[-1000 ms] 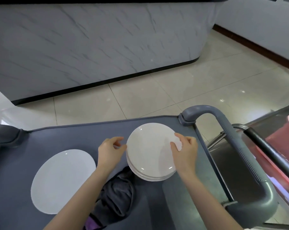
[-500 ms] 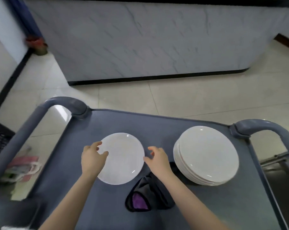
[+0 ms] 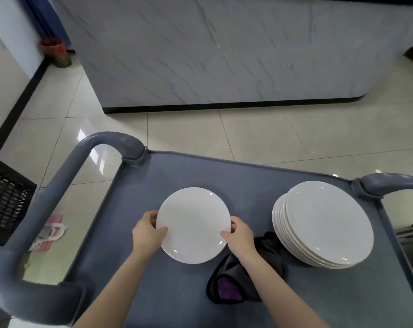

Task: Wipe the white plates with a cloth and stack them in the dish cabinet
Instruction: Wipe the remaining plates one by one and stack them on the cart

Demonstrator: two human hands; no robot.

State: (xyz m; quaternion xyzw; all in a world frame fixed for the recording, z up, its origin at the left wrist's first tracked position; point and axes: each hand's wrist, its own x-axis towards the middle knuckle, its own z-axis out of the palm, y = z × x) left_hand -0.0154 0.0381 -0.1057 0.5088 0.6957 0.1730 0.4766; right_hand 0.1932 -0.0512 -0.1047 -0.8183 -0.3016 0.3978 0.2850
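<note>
Plate [image 3: 193,224] sits mid cart [image 3: 189,171], left of the stack [image 3: 324,223]. Left hand [image 3: 146,234] and right hand [image 3: 238,237], just reaching half a second ago, now clamp its opposite rims. Guessing pickup for wiping, with the cloth [image 3: 271,256] right beside it.

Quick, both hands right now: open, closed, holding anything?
Left hand: holding the single white plate by its left rim.
Right hand: holding the same plate by its right rim.

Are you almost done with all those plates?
Not nearly. Nothing looks finished, and no cabinet is in view. In hand: the left hand and right hand grip a single plate by its rim over the cart. Left: the cloth lies in neither hand, and the stack of plates waits.
</note>
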